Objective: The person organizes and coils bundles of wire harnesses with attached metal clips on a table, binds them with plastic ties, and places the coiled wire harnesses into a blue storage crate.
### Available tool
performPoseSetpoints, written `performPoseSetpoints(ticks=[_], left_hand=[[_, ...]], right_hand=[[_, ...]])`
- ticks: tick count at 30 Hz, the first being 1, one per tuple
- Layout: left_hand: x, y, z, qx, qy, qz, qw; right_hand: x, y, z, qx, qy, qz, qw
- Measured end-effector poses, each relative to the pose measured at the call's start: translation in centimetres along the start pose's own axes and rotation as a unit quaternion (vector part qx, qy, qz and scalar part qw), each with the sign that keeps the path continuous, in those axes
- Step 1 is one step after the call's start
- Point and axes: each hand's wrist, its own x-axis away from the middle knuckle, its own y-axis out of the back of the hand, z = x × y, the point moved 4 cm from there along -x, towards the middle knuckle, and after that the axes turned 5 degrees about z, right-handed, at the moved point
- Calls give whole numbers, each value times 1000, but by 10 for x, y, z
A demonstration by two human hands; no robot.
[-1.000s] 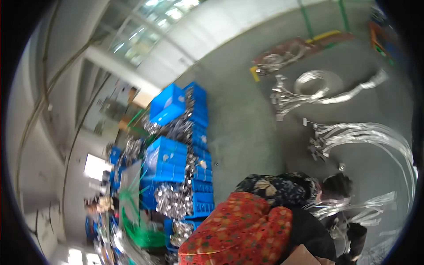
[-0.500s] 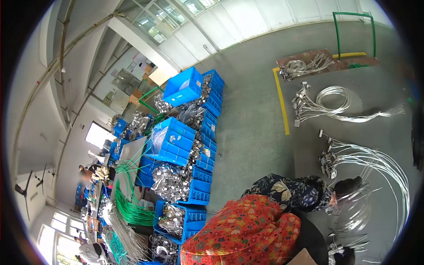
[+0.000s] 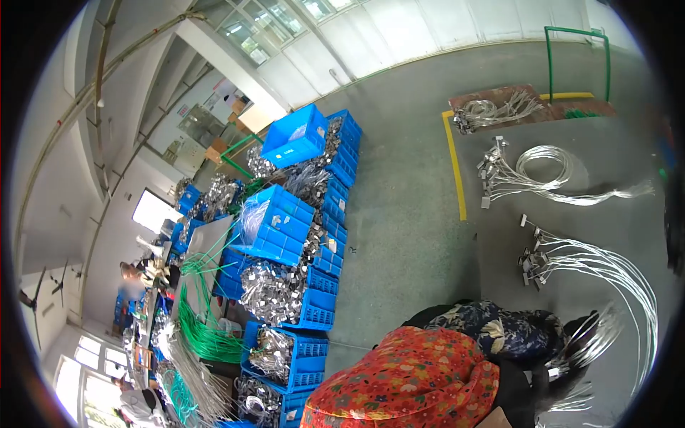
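Note:
My left hand, in a dark glove below a dark blue floral sleeve, is closed around a bundle of silvery wires over the grey table. Small pale metal heads show at the lower end of this bundle. My right hand is a dark, blurred shape close below, near the same wires; its fingers cannot be made out. Another wire bundle with metal block heads lies curved just beyond. More wires lie at the lower edge.
A coiled wire bundle lies farther along the grey table. Beyond it, a brown board carries more wires beside a green frame. Blue crates of metal parts stand stacked across the floor. A co-worker is at far left.
My left hand has moved down and slightly right, and the bundle by it now stands out more clearly. My right hand has moved up closer to it. The camera view has shifted slightly.

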Motion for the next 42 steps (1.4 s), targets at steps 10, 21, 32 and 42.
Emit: performPoseSetpoints(ticks=[10,21,32,42], left_hand=[[1,-49,-1,-149,-29,-68,986],[-4,64,-32,269,-158,228,922],[-68,139,-89,367,-161,556,728],[2,146,-119,420,-139,579,685]], right_hand=[[-11,18,-28,33,25,-48,998],[-12,62,18,85,12,-125,988],[-59,117,102,-244,-178,-152,941],[-77,106,190,-51,-59,-228,970]])
